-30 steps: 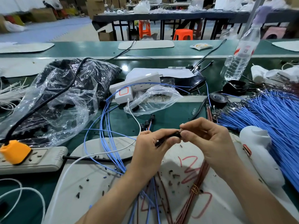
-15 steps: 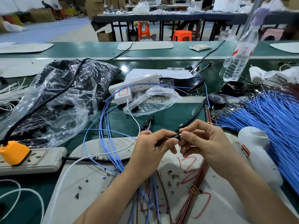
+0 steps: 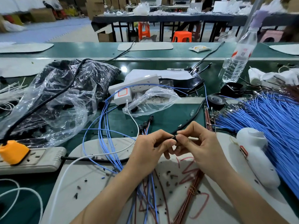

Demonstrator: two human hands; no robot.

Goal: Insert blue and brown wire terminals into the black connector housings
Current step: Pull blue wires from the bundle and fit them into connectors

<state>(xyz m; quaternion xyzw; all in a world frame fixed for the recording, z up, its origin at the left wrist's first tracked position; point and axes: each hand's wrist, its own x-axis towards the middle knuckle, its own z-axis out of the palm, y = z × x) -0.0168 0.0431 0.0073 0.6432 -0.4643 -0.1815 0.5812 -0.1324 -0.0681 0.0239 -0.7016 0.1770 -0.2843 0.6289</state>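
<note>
On my feed a long green bench [image 3: 80,49] runs across the room, with a pale metal strip along its middle. Behind it a dark table [image 3: 161,18] stands on black legs, with orange stools [image 3: 182,36] tucked beneath and a pink stool [image 3: 271,36] off to the right. I see cardboard boxes [image 3: 42,15] stacked at the far left. The floor [image 3: 56,32] there is pale blue interlocking mat. The light is even, with one bright glint on the bench.
</note>
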